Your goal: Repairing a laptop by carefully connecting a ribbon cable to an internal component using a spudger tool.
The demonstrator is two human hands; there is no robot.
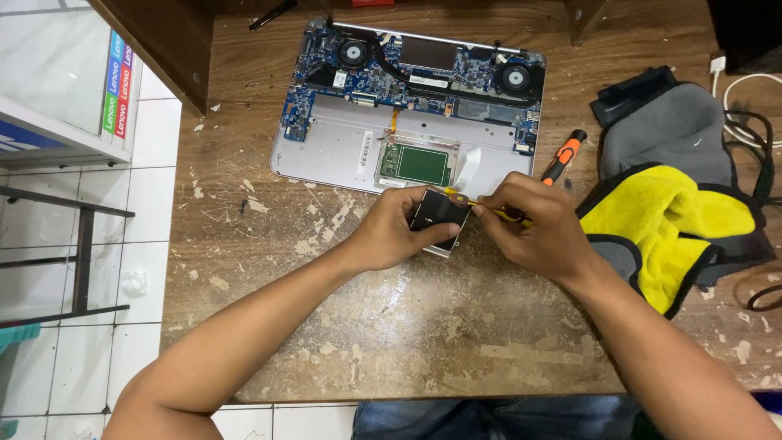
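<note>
My left hand (389,232) grips a small black rectangular drive (440,213) just above the worn wooden table (391,326). My right hand (533,224) pinches a thin yellow-handled tool (458,195) whose tip meets the drive's upper corner. Behind both hands lies an opened laptop (407,106), its blue circuit board, two fans and a green board exposed.
An orange-and-black screwdriver (564,157) lies right of the laptop. A grey, black and yellow pouch (676,204) sits at the right, with cables (745,122) beyond it. A dark wooden panel (163,41) stands at the back left; tiled floor and a shelf lie left of the table edge.
</note>
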